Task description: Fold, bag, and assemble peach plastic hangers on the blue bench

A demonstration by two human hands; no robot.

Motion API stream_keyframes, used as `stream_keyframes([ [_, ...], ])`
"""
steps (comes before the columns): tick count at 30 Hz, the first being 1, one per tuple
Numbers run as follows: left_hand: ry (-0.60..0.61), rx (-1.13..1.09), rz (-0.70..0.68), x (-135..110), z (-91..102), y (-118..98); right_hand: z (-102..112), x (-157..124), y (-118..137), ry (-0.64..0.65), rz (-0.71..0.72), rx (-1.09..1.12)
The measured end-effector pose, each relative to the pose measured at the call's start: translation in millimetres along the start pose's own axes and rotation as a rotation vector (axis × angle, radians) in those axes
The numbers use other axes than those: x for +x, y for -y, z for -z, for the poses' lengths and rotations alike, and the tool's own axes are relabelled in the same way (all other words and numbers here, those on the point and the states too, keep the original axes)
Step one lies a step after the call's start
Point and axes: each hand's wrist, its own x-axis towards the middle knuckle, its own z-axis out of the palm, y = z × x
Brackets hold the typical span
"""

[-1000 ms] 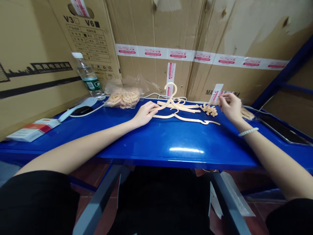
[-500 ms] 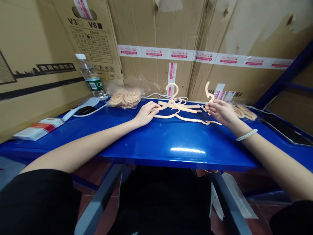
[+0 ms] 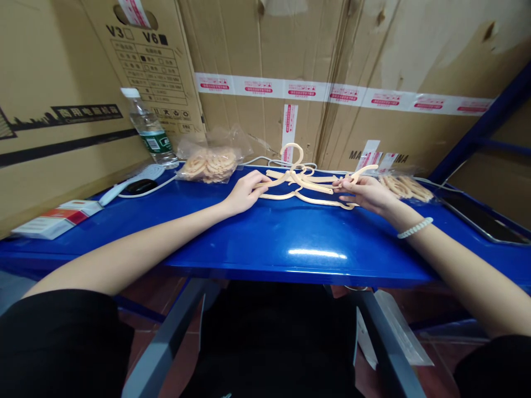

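My left hand is closed on the left arm of a cream plastic clothes hanger, whose hook points up. In my right hand a curved cream hanger piece is pinched, close to the right end of that hanger. The piece sticks up and to the right from the fingers; its lower end is partly hidden by them. More cream hanger parts lie beneath on the blue table, among them a long wavy one in front.
Behind on the left are a bag of cream curved pieces and a water bottle. A white-and-red box and a black mouse lie at left. Another bag of pieces and a dark tablet-like slab lie at right. Cardboard boxes wall the back.
My right hand has moved slightly left and down toward the hanger's right end. The piece in it has turned from upright to leaning right. My left hand keeps its hold.
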Motion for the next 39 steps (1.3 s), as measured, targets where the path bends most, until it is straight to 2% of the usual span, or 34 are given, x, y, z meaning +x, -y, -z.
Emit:
stream_keyframes([
  [10, 0.013, -0.001, -0.037, -0.8, 2.2, -5.0, 0.7, 3.2, -6.0, 0.188, -0.074, 0.011],
  [25, -0.025, 0.021, -0.097, -2.6, 0.3, -9.2, -4.0, -0.1, 2.0, 0.175, -0.228, 0.116],
  [33, -0.023, 0.027, -0.096, -2.7, 0.7, -10.3, -0.6, 1.5, -1.2, 0.202, -0.153, 0.067],
  [39, -0.021, 0.022, -0.106, -3.1, 0.1, -10.7, -7.5, -1.5, -0.7, 0.136, -0.053, 0.080],
])
